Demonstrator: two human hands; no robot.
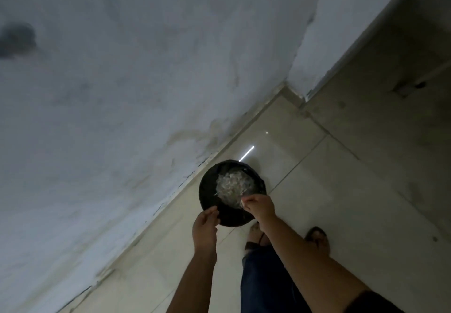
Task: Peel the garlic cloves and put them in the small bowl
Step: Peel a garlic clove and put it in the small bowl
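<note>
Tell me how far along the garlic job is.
Done: a heap of pale skins lies in the black bin, so much peeling looks finished. In hand: the right hand pinches a pale scrap over it; the left hand is at its near rim. Left: no cloves or small bowl in view, so unconfirmed.

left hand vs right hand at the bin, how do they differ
The right hand pinches a pale peel scrap; the left hand seems empty, fingers relaxed. The right hand reaches over the peel heap; the left hand sits at the near rim. Both are bare, at the black bin.
</note>
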